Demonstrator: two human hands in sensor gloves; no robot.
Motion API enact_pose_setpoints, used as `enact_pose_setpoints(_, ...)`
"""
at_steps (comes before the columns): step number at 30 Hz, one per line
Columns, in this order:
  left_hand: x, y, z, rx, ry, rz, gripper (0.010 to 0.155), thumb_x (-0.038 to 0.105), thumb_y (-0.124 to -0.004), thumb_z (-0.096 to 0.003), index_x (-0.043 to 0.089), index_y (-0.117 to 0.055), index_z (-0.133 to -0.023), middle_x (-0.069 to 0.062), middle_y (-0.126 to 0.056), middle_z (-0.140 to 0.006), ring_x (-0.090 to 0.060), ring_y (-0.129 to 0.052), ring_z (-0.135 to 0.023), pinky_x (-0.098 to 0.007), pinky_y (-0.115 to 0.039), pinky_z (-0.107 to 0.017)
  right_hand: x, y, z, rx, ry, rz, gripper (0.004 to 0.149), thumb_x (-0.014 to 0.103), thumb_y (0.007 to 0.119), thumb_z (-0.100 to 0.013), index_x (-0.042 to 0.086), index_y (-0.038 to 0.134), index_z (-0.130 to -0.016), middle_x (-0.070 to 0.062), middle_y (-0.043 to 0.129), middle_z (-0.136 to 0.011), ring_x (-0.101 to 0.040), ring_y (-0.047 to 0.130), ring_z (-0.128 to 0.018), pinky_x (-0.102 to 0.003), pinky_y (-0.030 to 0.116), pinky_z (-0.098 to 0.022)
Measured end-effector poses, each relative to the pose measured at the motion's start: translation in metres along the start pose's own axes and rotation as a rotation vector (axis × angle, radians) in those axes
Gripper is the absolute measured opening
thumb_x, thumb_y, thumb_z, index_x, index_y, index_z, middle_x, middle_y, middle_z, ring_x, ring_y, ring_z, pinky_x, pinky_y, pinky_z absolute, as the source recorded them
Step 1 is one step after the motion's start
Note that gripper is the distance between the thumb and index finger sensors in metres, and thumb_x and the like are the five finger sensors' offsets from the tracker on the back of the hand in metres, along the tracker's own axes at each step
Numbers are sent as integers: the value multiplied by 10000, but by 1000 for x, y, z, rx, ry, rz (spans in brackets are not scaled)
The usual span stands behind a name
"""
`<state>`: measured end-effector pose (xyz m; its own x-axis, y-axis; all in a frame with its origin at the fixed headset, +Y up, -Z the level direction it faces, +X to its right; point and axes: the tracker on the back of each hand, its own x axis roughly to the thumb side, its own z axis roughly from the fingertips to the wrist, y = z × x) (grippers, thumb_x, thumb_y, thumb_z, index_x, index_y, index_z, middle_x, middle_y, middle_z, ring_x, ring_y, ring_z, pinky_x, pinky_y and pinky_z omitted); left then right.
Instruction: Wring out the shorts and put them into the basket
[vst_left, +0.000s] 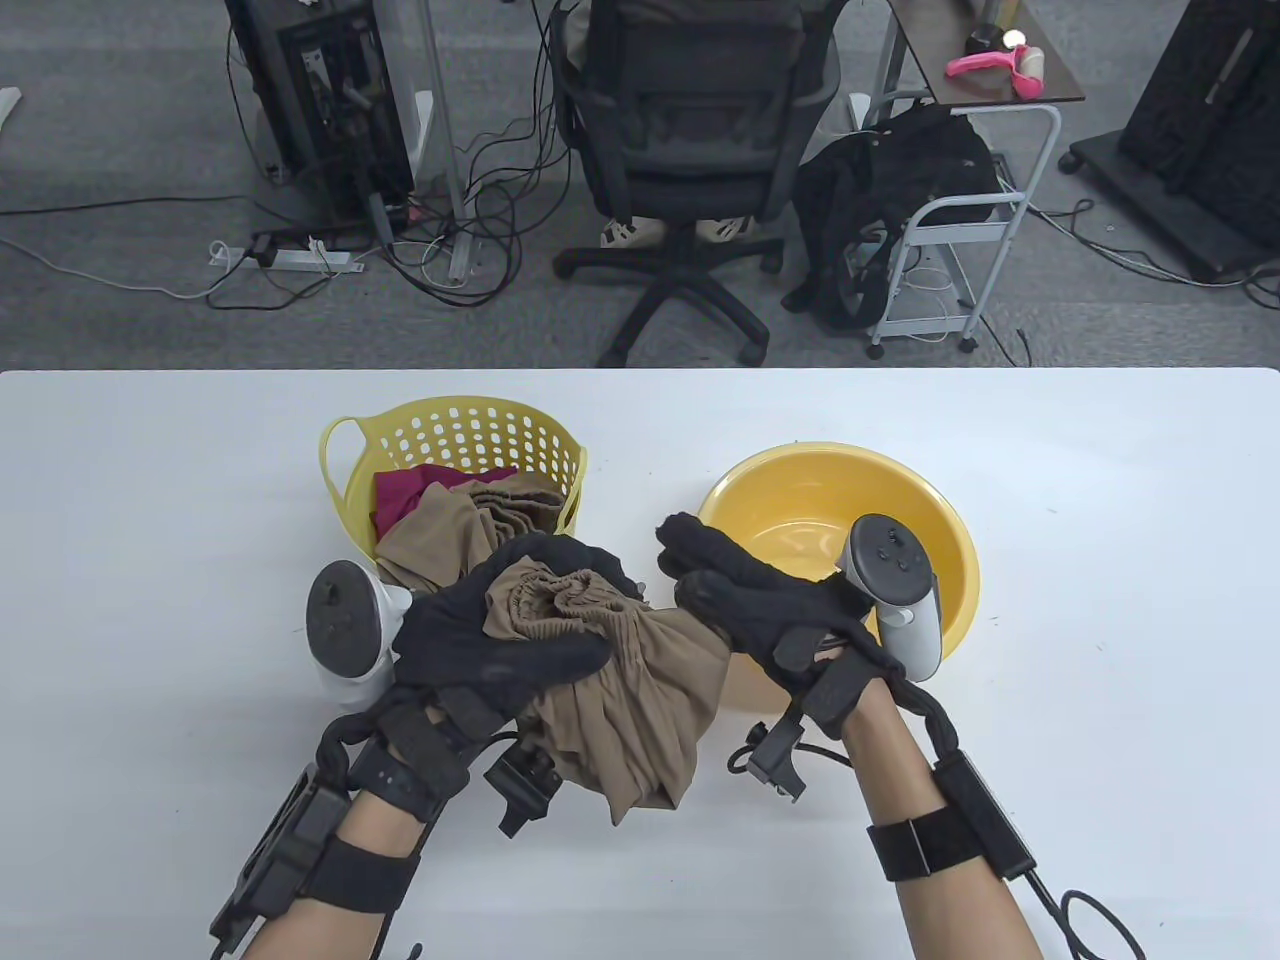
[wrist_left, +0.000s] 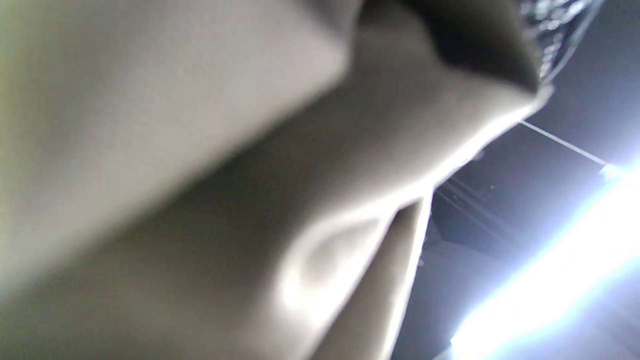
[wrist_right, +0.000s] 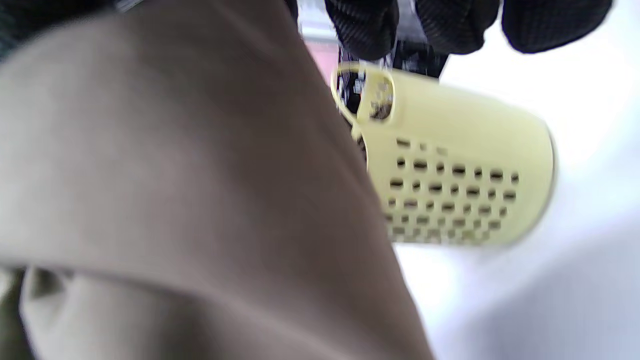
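A bunched pair of tan shorts (vst_left: 640, 700) is held just above the table's front middle. My left hand (vst_left: 520, 650) grips its gathered waistband, fingers and thumb curled round the cloth. To the right of the bundle my right hand (vst_left: 730, 590) lies with straight fingers against the fabric and holds nothing. The yellow perforated basket (vst_left: 450, 430) stands behind the left hand. The left wrist view is filled with blurred tan cloth (wrist_left: 200, 175). In the right wrist view the shorts (wrist_right: 175, 175) lie left of the basket (wrist_right: 460, 175), with the fingertips (wrist_right: 365, 25) free at the top.
Inside the basket lie another tan garment (vst_left: 450, 530) and a maroon one (vst_left: 410, 490). A yellow bowl (vst_left: 800, 480) sits right of the basket, behind my right hand. An office chair (vst_left: 690, 150) and a cart (vst_left: 960, 220) stand beyond the table's far edge.
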<state>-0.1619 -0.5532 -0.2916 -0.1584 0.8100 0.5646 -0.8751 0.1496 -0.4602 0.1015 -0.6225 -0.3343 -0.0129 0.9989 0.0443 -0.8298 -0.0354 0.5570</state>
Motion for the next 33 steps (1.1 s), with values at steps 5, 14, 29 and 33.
enact_pose_setpoints(5, -5, 0, -1, -21, -35, 87, 647, 458, -1024, -452, 241, -679, -955, -106, -863, -959, -381, -1003, -837, -677, -761, -620, -16, 20, -6, 223, 25, -146, 1126, 845, 715, -446, 121, 237, -1164, -363, 294, -1133, -754, 428, -924, -807, 609, -574)
enact_pose_setpoints(14, -17, 0, -2, -19, -5, 80, 640, 453, -1022, -453, 245, -682, -954, -94, -853, -973, -381, -972, -868, -665, -711, -659, -29, 50, -10, 550, 14, -324, 1235, 836, 765, -438, 90, 31, -1094, -406, 177, -1106, -768, 508, -898, -684, 737, -578)
enact_pose_setpoints(29, -25, -3, 1, -10, 67, -23, 633, 463, -1006, -467, 262, -669, -965, -61, -820, -1010, -412, -852, -948, -668, -579, -706, -19, 53, -8, 508, -39, -166, 1208, 612, 991, -376, -11, 246, -1095, -259, 574, -1017, -359, 877, -688, -315, 822, -454)
enact_pose_setpoints(33, -26, -1, 3, 13, 93, -52, 636, 475, -997, -473, 267, -661, -971, -56, -810, -1021, -419, -834, -960, -675, -567, -704, -14, 52, -6, 432, -55, -90, 1138, 548, 1021, -362, 6, 318, -1074, -201, 650, -958, -283, 906, -617, -264, 822, -399)
